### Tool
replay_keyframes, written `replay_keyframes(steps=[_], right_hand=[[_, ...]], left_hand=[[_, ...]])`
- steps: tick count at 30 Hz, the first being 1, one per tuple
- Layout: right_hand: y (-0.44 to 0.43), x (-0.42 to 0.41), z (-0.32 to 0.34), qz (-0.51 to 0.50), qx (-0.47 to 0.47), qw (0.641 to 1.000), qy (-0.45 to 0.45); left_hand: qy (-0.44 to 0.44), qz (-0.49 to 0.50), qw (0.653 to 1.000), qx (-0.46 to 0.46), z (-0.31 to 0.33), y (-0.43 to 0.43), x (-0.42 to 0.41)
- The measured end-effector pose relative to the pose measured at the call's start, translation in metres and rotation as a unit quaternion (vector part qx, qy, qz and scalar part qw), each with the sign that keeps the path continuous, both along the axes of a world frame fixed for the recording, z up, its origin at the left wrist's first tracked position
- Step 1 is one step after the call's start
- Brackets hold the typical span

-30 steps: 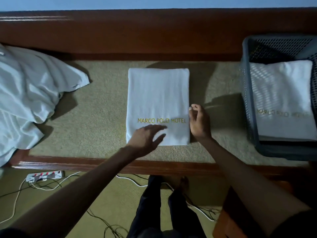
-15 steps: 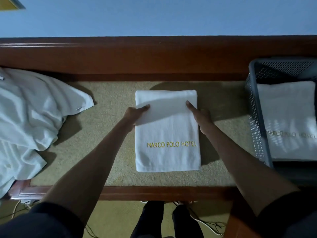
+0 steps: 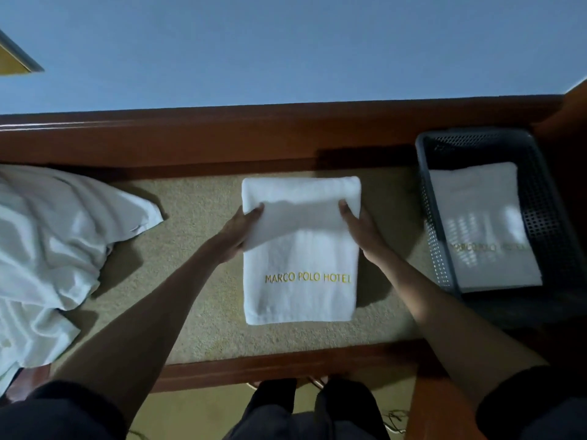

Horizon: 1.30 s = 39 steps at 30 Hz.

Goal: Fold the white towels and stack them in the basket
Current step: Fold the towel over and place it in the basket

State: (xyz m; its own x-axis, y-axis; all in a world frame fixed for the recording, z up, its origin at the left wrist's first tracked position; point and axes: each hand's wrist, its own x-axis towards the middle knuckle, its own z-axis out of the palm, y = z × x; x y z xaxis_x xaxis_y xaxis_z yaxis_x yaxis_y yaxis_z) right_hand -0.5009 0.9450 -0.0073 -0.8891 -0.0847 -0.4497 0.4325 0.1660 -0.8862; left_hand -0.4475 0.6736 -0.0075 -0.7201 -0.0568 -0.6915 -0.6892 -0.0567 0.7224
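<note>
A folded white towel (image 3: pixel 301 268) with gold "MARCO POLO HOTEL" lettering lies in the middle of the carpeted ledge. My left hand (image 3: pixel 239 231) grips its left edge near the far half, thumb on top, and that edge is lifted a little. On the opposite side, my right hand (image 3: pixel 360 231) holds the right edge with its thumb on the cloth. The dark grey mesh basket (image 3: pixel 427 198) stands at the right with another folded towel (image 3: pixel 486 217) inside it.
A heap of unfolded white towels (image 3: pixel 47 249) covers the left end of the ledge. A wooden rail (image 3: pixel 254 138) runs along the back and a wooden lip (image 3: pixel 286 366) along the front. Bare carpet lies between the towel and the basket.
Both hands moved from the towel's near end to its two sides at the far half and took hold. The left edge has risen slightly. The view tilted upward.
</note>
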Motion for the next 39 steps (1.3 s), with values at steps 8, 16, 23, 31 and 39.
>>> replay_keyframes(steps=[8,16,23,31,39], right_hand=[[0.075,-0.034,0.093,-0.048,0.093,0.982,0.159],[0.215,-0.078,0.166,-0.151,0.180,0.948,0.212],[0.353,-0.127,0.171,-0.147,0.259,0.947,0.119],[0.401,-0.157,0.124,-0.056,0.327,0.942,0.046],[0.411,-0.107,0.042,0.143,0.377,0.914,-0.052]], left_hand=[[0.101,-0.079,0.991,-0.043,0.097,0.069,-0.065],[0.120,-0.080,0.990,-0.009,0.159,0.217,-0.134],[0.060,-0.076,0.994,0.059,0.162,0.359,-0.154],[-0.004,-0.055,0.996,0.070,0.099,0.414,-0.154],[0.111,-0.178,0.934,-0.289,0.038,0.442,-0.134]])
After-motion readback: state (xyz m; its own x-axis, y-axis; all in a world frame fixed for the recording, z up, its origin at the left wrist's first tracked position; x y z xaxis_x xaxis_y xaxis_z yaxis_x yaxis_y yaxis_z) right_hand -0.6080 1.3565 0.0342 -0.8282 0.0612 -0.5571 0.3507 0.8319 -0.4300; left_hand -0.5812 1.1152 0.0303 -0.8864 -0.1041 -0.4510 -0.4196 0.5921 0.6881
